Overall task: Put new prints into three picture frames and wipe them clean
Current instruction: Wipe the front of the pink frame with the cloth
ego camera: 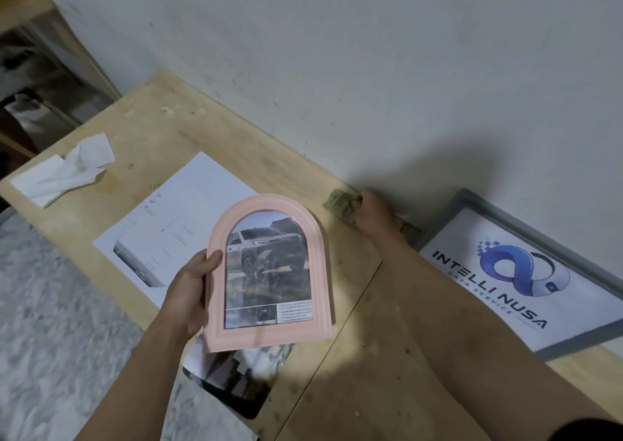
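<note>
My left hand point(188, 292) grips the left edge of a pink arched picture frame point(320, 272), held above the wooden table with its front facing me. A print of a white pickup truck sits behind its glass. My right hand point(374, 213) reaches to the back of the table by the wall and closes on a crumpled green cloth point(338, 203). A grey rectangular frame point(526, 225) with a blue logo print lies flat at the right, against the wall.
A large white printed sheet point(175, 218) lies on the wooden table point(161, 127). A crumpled white tissue point(67, 171) rests at the left end. A glossy print point(236, 383) hangs over the front edge. Below lies a grey shaggy rug point(50, 322).
</note>
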